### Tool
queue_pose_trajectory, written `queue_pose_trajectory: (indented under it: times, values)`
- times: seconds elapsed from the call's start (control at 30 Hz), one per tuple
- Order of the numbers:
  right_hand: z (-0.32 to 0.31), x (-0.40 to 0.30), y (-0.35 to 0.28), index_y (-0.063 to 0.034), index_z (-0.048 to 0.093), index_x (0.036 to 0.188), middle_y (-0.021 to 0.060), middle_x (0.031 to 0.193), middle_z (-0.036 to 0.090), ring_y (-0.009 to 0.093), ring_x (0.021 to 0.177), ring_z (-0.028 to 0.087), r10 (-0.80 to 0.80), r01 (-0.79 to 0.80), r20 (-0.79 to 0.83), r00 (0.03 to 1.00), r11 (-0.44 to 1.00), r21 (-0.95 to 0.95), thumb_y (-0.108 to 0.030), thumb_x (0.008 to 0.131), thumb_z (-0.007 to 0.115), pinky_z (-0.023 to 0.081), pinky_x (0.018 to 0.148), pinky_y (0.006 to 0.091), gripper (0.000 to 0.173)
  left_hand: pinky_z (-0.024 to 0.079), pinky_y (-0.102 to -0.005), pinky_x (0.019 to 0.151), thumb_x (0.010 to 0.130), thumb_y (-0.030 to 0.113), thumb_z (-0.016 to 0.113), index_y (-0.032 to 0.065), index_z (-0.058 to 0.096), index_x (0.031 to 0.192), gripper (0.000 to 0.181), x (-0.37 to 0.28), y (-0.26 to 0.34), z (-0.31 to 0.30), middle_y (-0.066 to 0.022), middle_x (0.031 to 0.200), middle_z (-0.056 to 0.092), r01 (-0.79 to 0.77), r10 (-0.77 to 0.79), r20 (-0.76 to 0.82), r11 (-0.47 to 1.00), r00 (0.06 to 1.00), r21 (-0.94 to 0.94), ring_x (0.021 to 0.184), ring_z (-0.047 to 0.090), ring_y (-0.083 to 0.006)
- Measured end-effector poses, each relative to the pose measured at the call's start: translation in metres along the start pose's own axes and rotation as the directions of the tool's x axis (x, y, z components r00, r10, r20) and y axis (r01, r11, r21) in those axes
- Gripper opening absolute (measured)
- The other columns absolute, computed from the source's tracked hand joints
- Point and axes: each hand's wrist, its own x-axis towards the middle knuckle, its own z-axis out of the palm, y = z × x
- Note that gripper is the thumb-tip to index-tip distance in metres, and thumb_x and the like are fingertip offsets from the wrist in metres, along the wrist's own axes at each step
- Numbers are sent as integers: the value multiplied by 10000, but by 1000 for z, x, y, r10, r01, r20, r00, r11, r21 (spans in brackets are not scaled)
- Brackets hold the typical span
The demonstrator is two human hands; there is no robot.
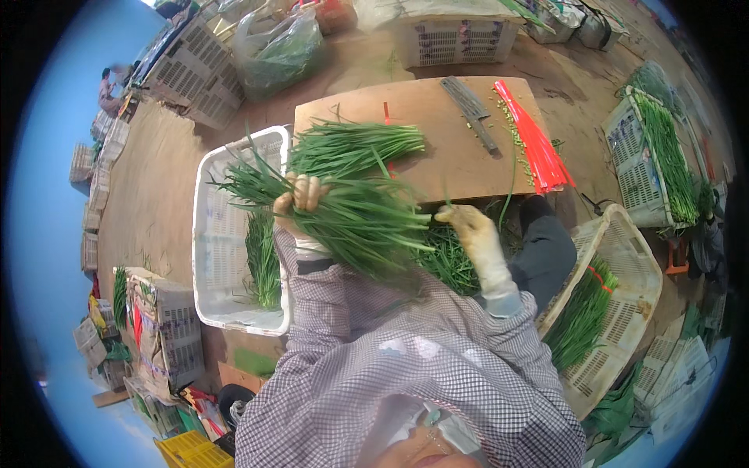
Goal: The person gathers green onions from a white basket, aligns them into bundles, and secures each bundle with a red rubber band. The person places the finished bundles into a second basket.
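Observation:
My left hand (pixel 301 199), in a soiled glove, is closed around a bunch of green garlic chives (pixel 363 219), whose pale cut ends point right. Near those ends is my right hand (pixel 468 225), gloved too, its thumb and forefinger together at a thin green blade. Whether that blade is pinched between the fingertips is not clear. A second pile of chives (pixel 357 143) lies on the wooden board (pixel 450 169). Farther back on the board rests a cleaver (pixel 468 105), beside red tie strips (pixel 532 140) and small cut stem pieces.
A white plastic crate (pixel 199 234) with chives stands at the left. At the right, a tilted crate (pixel 635 310) holds a bunch with a red tie. Loose greens (pixel 447 263) lie below the board's near edge. Another chive-filled crate (pixel 629 158) stands far right; more crates surround the area.

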Motion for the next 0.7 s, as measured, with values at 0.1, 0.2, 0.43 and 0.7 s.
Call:
queue_pose_trajectory:
  times: [0.1, 0.2, 0.43, 0.7]
  values:
    - [36, 21, 25, 11, 758, 1040, 96, 1047, 743, 192, 984, 675, 28, -4, 125, 992, 983, -184, -215, 984, 733, 515, 922, 306, 234, 437, -328, 849, 930, 173, 608, 81, 591, 1001, 118, 8, -29, 30, 57, 671, 474, 38, -37, -25, 998, 999, 40, 661, 474, -82]
    - [49, 10, 30, 8, 745, 1064, 161, 1132, 726, 320, 1078, 675, -105, 103, -16, 994, 991, -86, -191, 923, 727, 519, 980, 381, 245, 418, -319, 807, 918, 191, 595, 70, 582, 1081, 203, 10, -16, 34, 58, 690, 482, 19, -20, 21, 998, 1000, 63, 632, 453, -86]
    - [-9, 2, 55, -66, 759, 1187, 173, 1257, 709, 315, 1194, 669, -156, 136, 34, 987, 710, -691, -311, 902, 752, 484, 1056, 475, 376, 415, -317, 819, 946, 198, 616, 104, 574, 1085, 173, 10, 5, 41, 79, 688, 510, -20, 23, 84, 999, 996, -33, 644, 488, -66]
    - [31, 33, 17, 23, 734, 1193, 18, 1096, 745, 98, 1024, 668, 50, -227, 276, 960, 717, 659, -188, 1005, 718, 503, 931, 237, 283, 423, -313, 859, 971, 170, 619, 117, 552, 1089, 146, 13, -27, 38, 100, 674, 513, 70, -61, 104, 994, 993, -88, 647, 527, -54]
